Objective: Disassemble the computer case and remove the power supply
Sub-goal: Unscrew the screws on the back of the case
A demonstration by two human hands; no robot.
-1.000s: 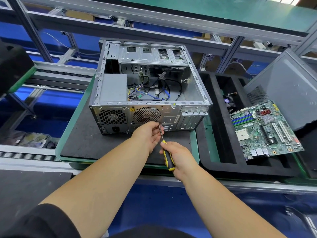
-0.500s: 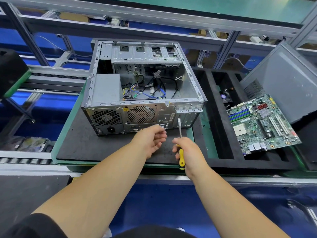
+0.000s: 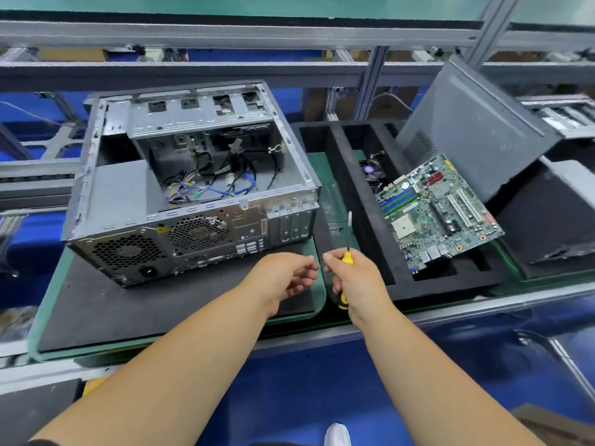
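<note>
The computer case [image 3: 193, 188] lies open on its side on a dark foam mat [image 3: 96, 304] on the desk, its rear panel facing the person, and the power supply [image 3: 119, 191] is still seated in the near-left corner behind its honeycomb vent. A second ago both hands were up against the rear panel with the screwdriver tip on it; now they have drawn back and to the right, clear of the metal. The right hand [image 3: 357, 281] grips the yellow-and-black screwdriver [image 3: 347, 252] with its shaft pointing up, over the gap between the mat and the black foam tray [image 3: 354, 175]. The left hand [image 3: 286, 278] hangs just beside it with fingers loosely curled toward the thumb; whether it pinches a freed screw cannot be told. This retreat suggests one rear screw is finished with, and probably headed for the tray, where the motherboard [image 3: 441, 214] already rests with the case side panel [image 3: 473, 123] leaning behind it. The supply itself has not been lifted.
</note>
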